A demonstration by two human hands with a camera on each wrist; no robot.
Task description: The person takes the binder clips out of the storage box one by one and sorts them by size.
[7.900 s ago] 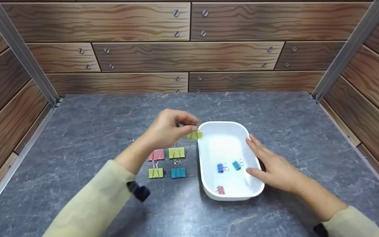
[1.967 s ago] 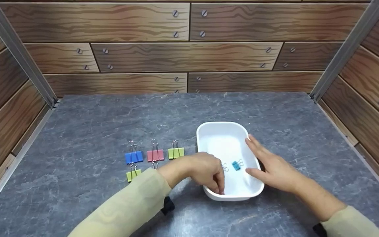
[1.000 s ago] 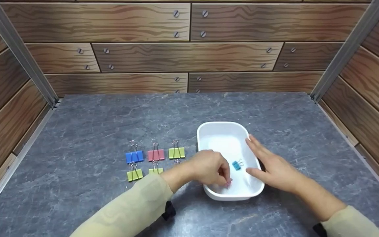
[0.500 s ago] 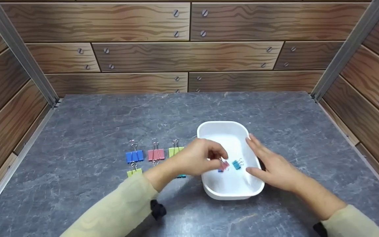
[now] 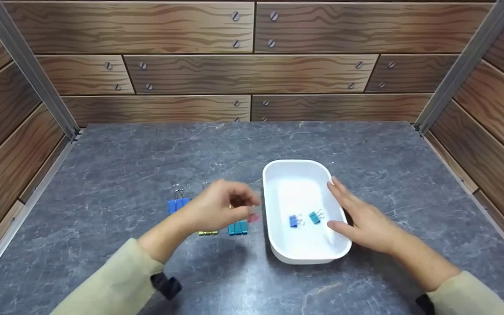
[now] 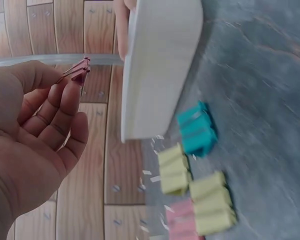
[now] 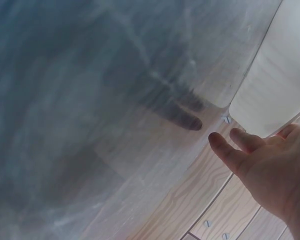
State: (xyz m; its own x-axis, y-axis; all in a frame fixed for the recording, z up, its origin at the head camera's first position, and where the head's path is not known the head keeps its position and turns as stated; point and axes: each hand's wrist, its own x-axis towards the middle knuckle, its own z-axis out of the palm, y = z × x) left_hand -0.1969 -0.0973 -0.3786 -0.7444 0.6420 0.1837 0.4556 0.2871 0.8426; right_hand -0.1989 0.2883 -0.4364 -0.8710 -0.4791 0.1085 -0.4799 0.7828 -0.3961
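Pink binder clip (image 6: 79, 71): pinched at the fingertips of the left hand (image 5: 217, 209), carried above the grey table (image 5: 147, 157) just left of the white tray (image 5: 274, 227), outside its rim. In the head view it shows as a blurred pink spot (image 5: 254, 217) beside the fingers.

Left hand: fingers curled, thumb and fingertips gripping the clip; a pale yellow-green sleeve (image 5: 116, 284) covers the forearm.

Right hand (image 5: 361, 221): flat and relaxed, fingers straight, resting against the tray's right wall; it holds nothing.

White tray: rounded rectangle standing on the table. Inside, near the middle, a blue clip (image 5: 294, 221) and a teal clip (image 5: 315, 217) lie just beside each other.

Clips on the table, left of the tray: a teal clip (image 5: 238, 227) nearest the tray; a blue clip (image 5: 177, 204) farthest left; a yellow-green clip (image 5: 208, 233) partly hidden under the left hand. The left wrist view shows the teal one (image 6: 196, 131), two yellow-green ones (image 6: 174, 170) (image 6: 212, 202) and a pink one (image 6: 182, 225) lying close together.

Surround: wood-grain panel walls (image 5: 252, 74) with screws on three sides, metal posts (image 5: 29, 70) at the back corners.
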